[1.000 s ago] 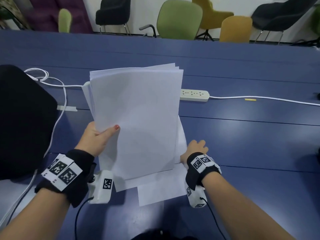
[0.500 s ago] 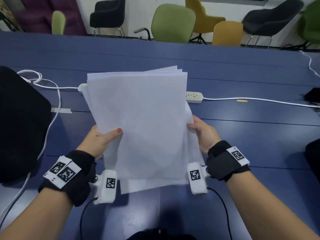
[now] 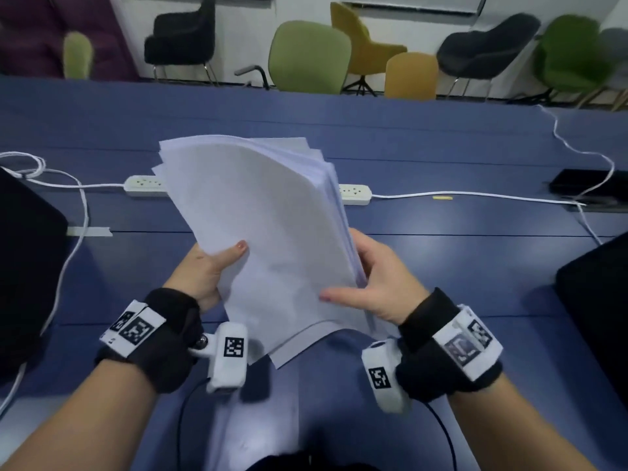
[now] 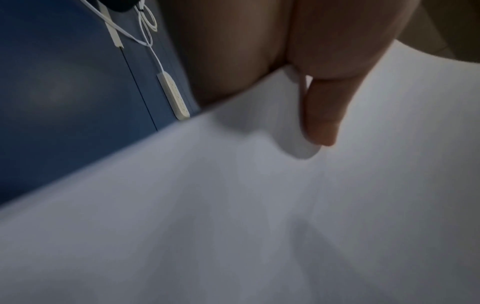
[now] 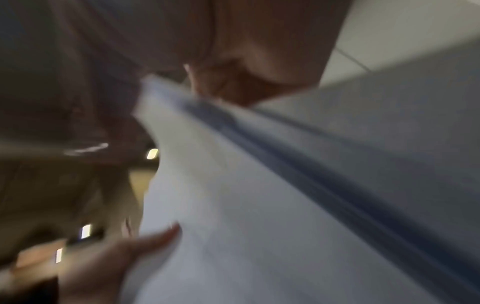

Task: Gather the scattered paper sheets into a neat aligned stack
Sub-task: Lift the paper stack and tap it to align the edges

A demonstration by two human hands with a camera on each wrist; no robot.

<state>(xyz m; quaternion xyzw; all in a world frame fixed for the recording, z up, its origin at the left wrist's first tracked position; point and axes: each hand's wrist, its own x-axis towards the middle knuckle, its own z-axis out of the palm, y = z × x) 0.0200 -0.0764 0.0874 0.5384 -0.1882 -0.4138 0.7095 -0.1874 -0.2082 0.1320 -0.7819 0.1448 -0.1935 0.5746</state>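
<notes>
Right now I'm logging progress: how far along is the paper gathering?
Gathering looks done: no loose sheets show on the blue table. In hand: the left hand and right hand grip the paper stack off the table. Left: squaring it, since its top edges fan out unevenly.

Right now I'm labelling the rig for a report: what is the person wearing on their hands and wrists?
Both forearms are bare. The left hand and right hand wear no gloves; thumbnails are painted reddish. Each wrist carries a black band with white square-patterned marker tags, plus a white camera pod bearing a similar marker and trailing a thin black cable.
</notes>
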